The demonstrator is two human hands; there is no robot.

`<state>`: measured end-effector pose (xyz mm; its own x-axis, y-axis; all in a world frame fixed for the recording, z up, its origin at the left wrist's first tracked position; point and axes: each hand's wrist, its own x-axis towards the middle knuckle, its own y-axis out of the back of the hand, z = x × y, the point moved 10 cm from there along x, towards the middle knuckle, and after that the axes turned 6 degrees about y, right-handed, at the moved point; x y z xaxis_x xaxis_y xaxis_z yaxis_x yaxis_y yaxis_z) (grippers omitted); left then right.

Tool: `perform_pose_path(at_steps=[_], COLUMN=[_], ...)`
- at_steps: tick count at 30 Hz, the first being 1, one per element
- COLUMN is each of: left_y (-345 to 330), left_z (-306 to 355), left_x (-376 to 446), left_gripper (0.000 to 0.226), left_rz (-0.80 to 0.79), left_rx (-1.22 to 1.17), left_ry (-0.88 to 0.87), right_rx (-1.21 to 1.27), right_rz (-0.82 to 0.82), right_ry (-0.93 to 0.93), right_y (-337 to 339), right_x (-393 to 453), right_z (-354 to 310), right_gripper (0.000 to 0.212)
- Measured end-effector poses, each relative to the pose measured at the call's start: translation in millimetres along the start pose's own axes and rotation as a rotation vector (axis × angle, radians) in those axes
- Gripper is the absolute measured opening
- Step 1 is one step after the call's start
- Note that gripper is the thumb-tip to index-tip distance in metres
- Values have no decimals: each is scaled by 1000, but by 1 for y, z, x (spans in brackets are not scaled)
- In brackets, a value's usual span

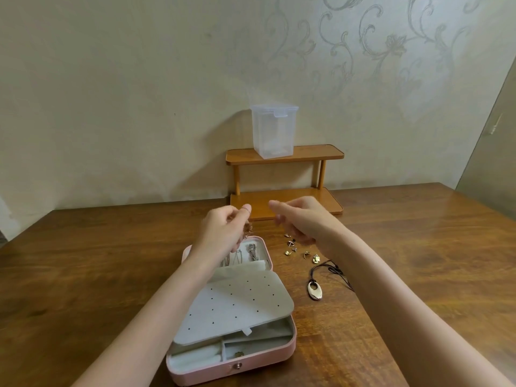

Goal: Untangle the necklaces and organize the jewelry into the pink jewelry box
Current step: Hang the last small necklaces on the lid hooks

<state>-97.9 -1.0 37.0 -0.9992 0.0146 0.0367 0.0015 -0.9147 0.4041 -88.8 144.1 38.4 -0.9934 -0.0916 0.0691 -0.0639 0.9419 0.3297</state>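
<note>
The pink jewelry box (234,361) lay open on the worktop (83,275), its front edge nearest the person and its far edge under the left hand (223,233). A grey perforated flap (234,303) was folded across the middle, leaving the divided front tray uncovered; one small gold piece (239,354) sat in a front compartment. Silver chains (252,251) hung in the far section, just below the left fingers (245,209).

The left hand was raised over that far section, its fingers drawn together and pinching a thin gold chain (248,230) that dangled down toward the box. The right hand (298,219) hovered beside it, a small gap apart, forefinger pointing toward the left fingertips and the other fingers loosely curled; whether they held the fine chain could not be told.

Under and just beyond the right fingers, scattered earrings (293,248) lay on bare wood right of the box edge. Nearer the person, a black cord necklace (329,270) with an oval metal pendant (315,290) lay close against the right forearm.

Past both hands a small wooden two-tier shelf (284,155) stood against the wall, a clear lidded plastic container (273,131) on its top tier. Wide open worktop stretched left of the box and right of the forearm to the edges.
</note>
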Motion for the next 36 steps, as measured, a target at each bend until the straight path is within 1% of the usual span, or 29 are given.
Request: perform_pose_path(at_steps=[2,3,4,5,6,8,10,11,12,13,15,17,19,21,23,26,29,30,32,33,36], left_y=[-4,-6,-7,-8,-9,-5,7,14,18,19,14,8,4,5,6,3,-1,-3,-6,-8,-11], left_z=[-2,-5,-8,-11,-13,-15,-15,-18,-22,-26,-30,-26,-17,-6,3,16,30,35,46,50,59], left_x=[-1,-1,0,-1,0,0,2,4,5,5,5,4,2,1,1,0,-3,-4,-6,-8,-12], left_gripper=[44,47,48,49,49,46,35,30,28,27,31,36,42,50,58,69,73,72,63,57,46], left_rz=[-23,-35,-48,-63,-72,-59,0,24,32,20,-31,-90,-155,-206,-247,-318,-364,-378,-407,-419,-470], left_rx=[14,-5,-19,-18,-8,-42,-225,-361,-503,-624,-789,-933,-1020,-974,-842,-638,-507,-480,-457,-455,-497], left_ry=[37,75,108,136,156,154,137,153,188,228,280,298,287,247,214,176,125,108,77,70,82], right_rx=[-4,18,47,81,120,217,365,453,535,588,576,531,541,553,521,435,302,227,92,84,278], right_rz=[-154,-205,-221,-200,-144,37,242,324,372,383,324,243,193,132,58,-35,-90,-106,-149,-177,-291], right_ry=[-75,-98,-107,-108,-104,-77,-52,-50,-54,-64,-95,-129,-150,-171,-195,-226,-234,-219,-129,-66,99], right_y=[-18,-25,-28,-26,-21,-2,22,32,39,42,38,30,25,19,13,6,3,2,0,-3,-18], right_x=[-4,-6,-7,-6,-4,0,1,1,0,0,0,0,-1,-1,-2,-5,-6,-6,-4,-3,-6], right_z=[7,9,9,9,9,9,13,16,19,22,24,26,28,29,31,34,37,37,29,20,-7], right_gripper=[50,54,56,56,54,50,47,45,43,42,40,37,33,29,29,28,22,23,25,26,33])
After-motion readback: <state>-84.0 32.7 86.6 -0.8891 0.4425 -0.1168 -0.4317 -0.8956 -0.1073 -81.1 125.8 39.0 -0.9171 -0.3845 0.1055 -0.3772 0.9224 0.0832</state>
